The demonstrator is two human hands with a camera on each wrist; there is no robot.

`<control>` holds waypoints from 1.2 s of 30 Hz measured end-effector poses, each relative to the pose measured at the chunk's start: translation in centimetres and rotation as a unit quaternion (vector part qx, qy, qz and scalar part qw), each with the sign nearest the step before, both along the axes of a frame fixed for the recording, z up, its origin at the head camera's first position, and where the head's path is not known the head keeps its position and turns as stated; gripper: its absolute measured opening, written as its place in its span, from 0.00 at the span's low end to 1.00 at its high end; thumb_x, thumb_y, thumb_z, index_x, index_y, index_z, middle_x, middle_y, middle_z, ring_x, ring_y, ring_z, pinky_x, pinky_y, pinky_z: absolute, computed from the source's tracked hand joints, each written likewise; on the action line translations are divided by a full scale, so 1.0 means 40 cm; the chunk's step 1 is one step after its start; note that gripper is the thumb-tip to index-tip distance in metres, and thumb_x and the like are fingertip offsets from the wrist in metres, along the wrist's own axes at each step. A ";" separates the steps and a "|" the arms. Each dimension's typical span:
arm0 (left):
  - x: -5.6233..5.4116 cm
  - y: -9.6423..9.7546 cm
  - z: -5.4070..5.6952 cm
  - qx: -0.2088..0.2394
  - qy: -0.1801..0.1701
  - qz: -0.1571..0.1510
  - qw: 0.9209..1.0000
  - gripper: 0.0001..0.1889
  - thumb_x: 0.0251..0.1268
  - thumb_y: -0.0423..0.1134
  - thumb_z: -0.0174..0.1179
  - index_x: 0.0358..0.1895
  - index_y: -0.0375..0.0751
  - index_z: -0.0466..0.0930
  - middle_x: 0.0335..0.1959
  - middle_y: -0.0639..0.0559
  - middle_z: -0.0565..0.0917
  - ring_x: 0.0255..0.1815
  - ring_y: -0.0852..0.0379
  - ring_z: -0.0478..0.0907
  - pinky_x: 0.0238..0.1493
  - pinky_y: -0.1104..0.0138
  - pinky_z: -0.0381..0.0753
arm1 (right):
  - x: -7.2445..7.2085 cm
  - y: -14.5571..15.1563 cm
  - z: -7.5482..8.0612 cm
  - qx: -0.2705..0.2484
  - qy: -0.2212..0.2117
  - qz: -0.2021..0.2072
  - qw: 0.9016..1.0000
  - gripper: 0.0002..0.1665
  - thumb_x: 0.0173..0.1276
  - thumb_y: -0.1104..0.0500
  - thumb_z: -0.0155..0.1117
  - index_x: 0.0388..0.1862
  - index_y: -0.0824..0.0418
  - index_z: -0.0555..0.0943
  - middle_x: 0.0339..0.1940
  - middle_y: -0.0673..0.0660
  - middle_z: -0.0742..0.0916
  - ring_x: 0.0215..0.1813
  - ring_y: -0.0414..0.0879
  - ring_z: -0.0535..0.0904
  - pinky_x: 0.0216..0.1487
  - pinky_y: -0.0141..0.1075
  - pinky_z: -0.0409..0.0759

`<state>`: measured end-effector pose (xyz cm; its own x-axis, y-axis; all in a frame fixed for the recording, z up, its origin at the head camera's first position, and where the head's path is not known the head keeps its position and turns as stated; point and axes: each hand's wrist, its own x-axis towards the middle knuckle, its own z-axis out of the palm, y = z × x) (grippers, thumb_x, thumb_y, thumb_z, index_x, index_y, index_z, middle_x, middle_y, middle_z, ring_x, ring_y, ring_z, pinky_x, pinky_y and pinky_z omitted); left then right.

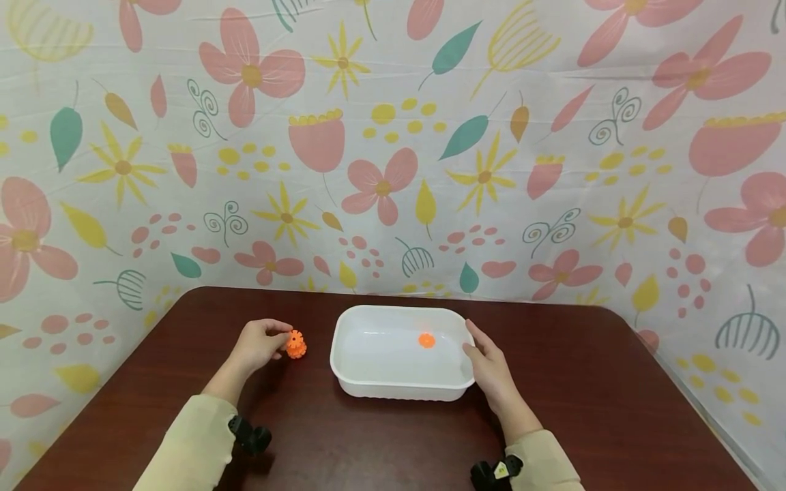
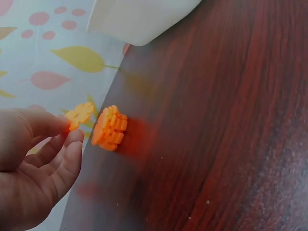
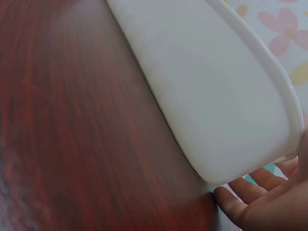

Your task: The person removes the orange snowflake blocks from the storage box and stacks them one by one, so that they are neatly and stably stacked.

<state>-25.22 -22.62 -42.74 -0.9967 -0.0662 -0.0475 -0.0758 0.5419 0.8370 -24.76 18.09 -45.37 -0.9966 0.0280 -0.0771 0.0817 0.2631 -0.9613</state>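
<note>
My left hand [image 1: 258,346] pinches an orange flower-shaped disc [image 2: 80,115] between thumb and fingers. Just below and beside it, a short stack of notched orange discs [image 2: 111,129] stands on the table; in the head view the held disc partly covers this stack [image 1: 297,351]. Right of them sits a white rectangular plastic basin [image 1: 399,389], with one orange disc [image 1: 426,340] lying flat on its floor. At the basin's right end, my right hand [image 1: 491,372] holds the rim, thumb at the edge and fingers along the outside wall [image 3: 216,120].
The dark red-brown wooden table [image 1: 381,443] carries the basin and discs. Behind it hangs a white curtain [image 1: 393,136] printed with flowers and leaves. Small black cameras [image 1: 250,435] are strapped to both wrists, over beige sleeves [image 1: 190,443].
</note>
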 end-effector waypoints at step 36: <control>0.012 -0.008 -0.038 0.040 -0.018 0.026 0.999 0.14 0.66 0.31 0.55 0.51 0.27 0.78 0.42 0.36 0.81 0.30 0.58 0.80 0.32 0.65 0.83 | 0.001 -0.003 0.005 -0.009 0.007 0.004 1.000 0.31 0.75 0.59 0.43 0.75 0.53 0.56 0.77 0.56 0.59 0.77 0.52 0.52 0.72 0.47 0.58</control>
